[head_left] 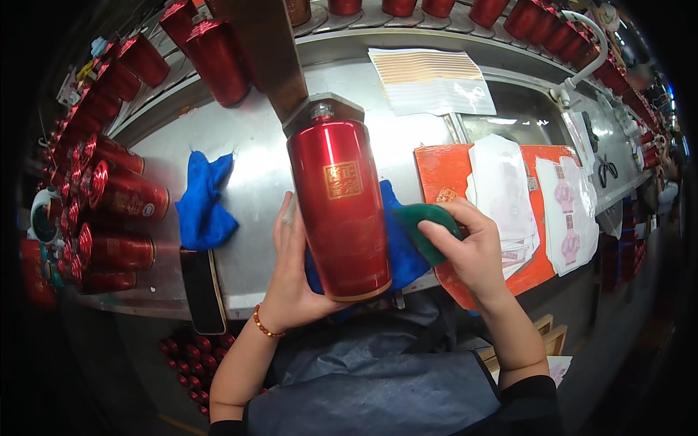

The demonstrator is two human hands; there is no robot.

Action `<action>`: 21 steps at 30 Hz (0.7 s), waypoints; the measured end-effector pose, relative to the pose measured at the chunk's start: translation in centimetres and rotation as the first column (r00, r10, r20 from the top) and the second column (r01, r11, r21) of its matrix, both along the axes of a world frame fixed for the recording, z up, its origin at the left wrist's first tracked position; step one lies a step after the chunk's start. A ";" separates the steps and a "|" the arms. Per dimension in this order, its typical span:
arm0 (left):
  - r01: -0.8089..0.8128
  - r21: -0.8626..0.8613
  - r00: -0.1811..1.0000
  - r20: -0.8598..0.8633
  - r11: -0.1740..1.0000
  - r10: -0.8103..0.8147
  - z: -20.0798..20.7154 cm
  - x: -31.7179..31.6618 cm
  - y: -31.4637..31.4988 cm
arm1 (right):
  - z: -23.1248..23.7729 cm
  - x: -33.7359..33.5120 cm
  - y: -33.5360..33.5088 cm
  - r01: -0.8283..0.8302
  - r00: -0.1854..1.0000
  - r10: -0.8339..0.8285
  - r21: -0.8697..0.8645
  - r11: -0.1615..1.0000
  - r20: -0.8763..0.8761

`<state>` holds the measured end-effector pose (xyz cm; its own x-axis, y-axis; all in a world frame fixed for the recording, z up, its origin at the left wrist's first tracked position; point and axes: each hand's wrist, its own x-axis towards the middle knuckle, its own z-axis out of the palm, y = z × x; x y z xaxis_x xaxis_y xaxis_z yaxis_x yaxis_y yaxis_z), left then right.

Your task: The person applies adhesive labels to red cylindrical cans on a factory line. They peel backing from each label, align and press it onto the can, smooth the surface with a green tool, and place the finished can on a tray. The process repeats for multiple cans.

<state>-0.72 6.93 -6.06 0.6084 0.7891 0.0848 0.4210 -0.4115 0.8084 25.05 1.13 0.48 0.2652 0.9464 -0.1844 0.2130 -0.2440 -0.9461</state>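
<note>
In the middle of the metal bench lies a large glossy red bottle (345,240) with a gold square emblem, its neck pointing away from me. My left hand (291,269) is wrapped round its lower left side, steadying it. My right hand (469,243) pinches a flat, rounded dark green pad (427,231) just to the right of the bottle; whether the pad touches it I cannot tell. Beneath the bottle a blue cloth (403,251) is spread, partly hidden. The bottle's far end rests by a dark angular holder (294,109).
A second blue cloth (207,200) and a black strip-like block (203,291) lie at the left. Several red bottles (120,192) crowd the left edge. To the right, a red-orange board (443,171) carries printed label sheets (571,218); striped sheets (429,80) lie beyond, near a white tap (589,65).
</note>
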 end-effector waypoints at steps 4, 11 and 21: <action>0.019 0.024 0.998 -0.054 1.000 -0.017 -0.1 0.0 0.3 | 1.6 -0.4 -0.7 -0.223 0.969 0.200 0.160 0.962 0.146; -0.059 0.073 0.998 0.011 0.996 0.058 0.7 0.1 -0.2 | 2.3 0.1 3.0 -0.539 0.678 0.097 0.405 0.738 0.728; -0.190 0.169 0.981 0.009 0.967 0.192 4.4 1.2 -1.3 | 5.9 -2.6 8.1 -0.764 0.502 0.366 0.204 0.613 0.783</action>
